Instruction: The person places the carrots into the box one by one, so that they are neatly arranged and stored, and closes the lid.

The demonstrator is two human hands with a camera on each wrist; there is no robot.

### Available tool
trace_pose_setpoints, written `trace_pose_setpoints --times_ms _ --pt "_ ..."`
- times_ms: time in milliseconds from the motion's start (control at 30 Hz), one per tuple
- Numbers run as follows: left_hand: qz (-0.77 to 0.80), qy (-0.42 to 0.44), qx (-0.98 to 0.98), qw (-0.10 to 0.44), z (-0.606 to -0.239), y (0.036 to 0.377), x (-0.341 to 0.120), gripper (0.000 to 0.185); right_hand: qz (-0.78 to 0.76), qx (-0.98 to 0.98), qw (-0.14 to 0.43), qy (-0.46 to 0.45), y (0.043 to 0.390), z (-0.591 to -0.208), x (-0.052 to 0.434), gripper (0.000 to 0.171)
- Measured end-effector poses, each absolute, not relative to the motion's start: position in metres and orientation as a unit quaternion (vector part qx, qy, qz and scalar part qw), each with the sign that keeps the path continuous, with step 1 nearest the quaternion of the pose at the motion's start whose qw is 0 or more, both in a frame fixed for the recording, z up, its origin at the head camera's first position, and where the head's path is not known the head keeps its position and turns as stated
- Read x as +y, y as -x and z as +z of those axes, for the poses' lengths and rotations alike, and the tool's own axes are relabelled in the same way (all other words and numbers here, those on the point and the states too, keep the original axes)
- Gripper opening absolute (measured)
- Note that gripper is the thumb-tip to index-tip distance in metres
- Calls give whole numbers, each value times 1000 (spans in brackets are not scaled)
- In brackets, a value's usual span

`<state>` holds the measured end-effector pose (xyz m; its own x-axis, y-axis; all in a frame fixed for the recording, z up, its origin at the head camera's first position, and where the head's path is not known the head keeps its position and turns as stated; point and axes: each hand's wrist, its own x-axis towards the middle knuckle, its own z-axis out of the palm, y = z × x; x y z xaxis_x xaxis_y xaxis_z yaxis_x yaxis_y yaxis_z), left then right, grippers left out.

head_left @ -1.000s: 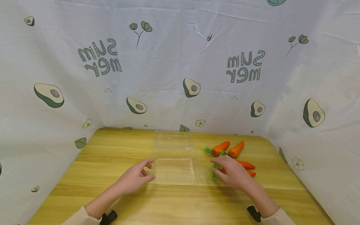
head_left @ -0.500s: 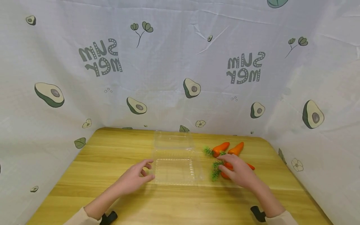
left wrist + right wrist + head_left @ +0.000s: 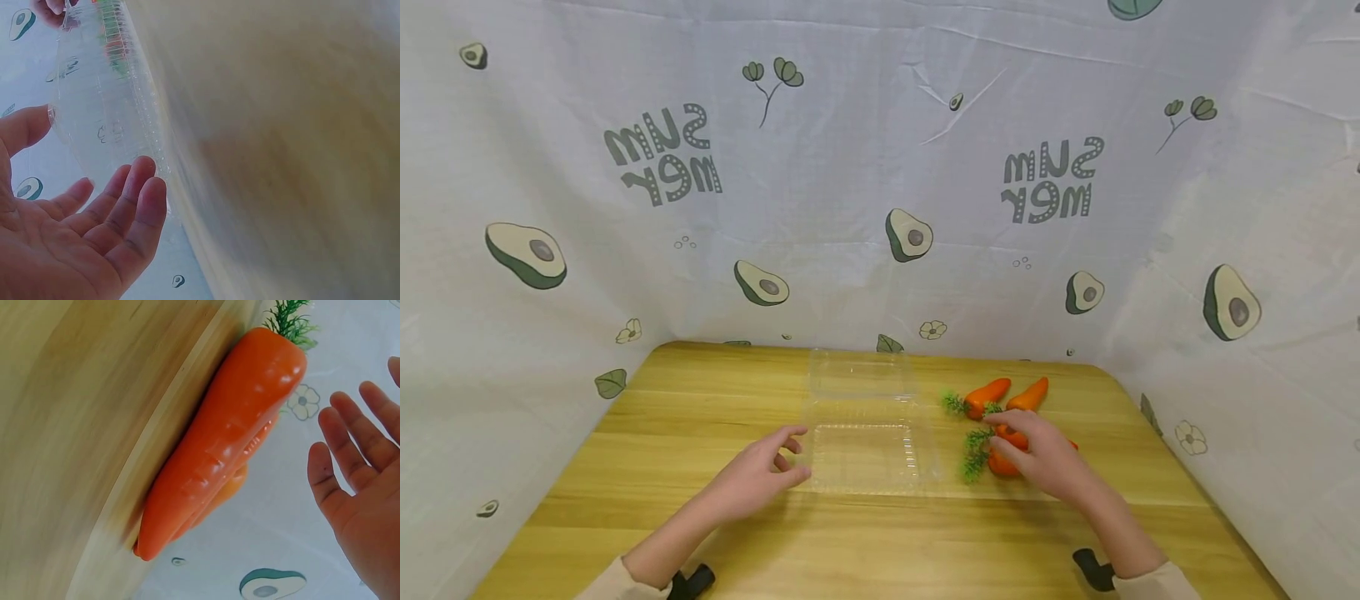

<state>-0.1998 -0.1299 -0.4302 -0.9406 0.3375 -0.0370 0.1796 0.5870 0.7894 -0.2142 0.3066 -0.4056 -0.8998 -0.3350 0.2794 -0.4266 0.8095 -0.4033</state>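
A clear plastic clamshell box [image 3: 863,458] lies opened out on the table, its lid [image 3: 862,375] folded back toward the curtain. My left hand [image 3: 758,477] is at the box's left side, thumb and fingers loosely spread; in the left wrist view its thumb and fingertips are right at the clear rim. Over the front pair of toy carrots [image 3: 1002,465] hovers my right hand [image 3: 1043,454], fingers relaxed and holding nothing. In the right wrist view a plump orange carrot [image 3: 219,444] with a green leafy top lies beside that hand, its palm [image 3: 369,531] apart from it.
Behind the right hand lie two more carrots, one red-orange [image 3: 987,397] and one lighter orange [image 3: 1030,393]. A white curtain [image 3: 842,183] printed with avocados encloses the wooden table [image 3: 647,467] at the back and sides.
My right hand has shifted right, away from the box, uncovering the green tops and thick ends of the front carrots. The left hand and box have stayed in place.
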Motion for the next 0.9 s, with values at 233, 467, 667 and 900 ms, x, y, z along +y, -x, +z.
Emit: trace_pose_setpoints --times_ms 233,467,667,900 --pt "433 -150 883 97 -432 202 -131 63 266 -941 98 -185 216 -406 314 29" --pt "431 -154 884 95 -433 203 -131 63 322 -929 90 -158 220 -405 325 32" --pt "430 -156 884 94 -433 203 -131 64 358 -921 77 -132 222 -403 335 33" --pt "429 -155 885 94 -433 201 -130 64 371 -919 70 -115 228 -401 344 34"
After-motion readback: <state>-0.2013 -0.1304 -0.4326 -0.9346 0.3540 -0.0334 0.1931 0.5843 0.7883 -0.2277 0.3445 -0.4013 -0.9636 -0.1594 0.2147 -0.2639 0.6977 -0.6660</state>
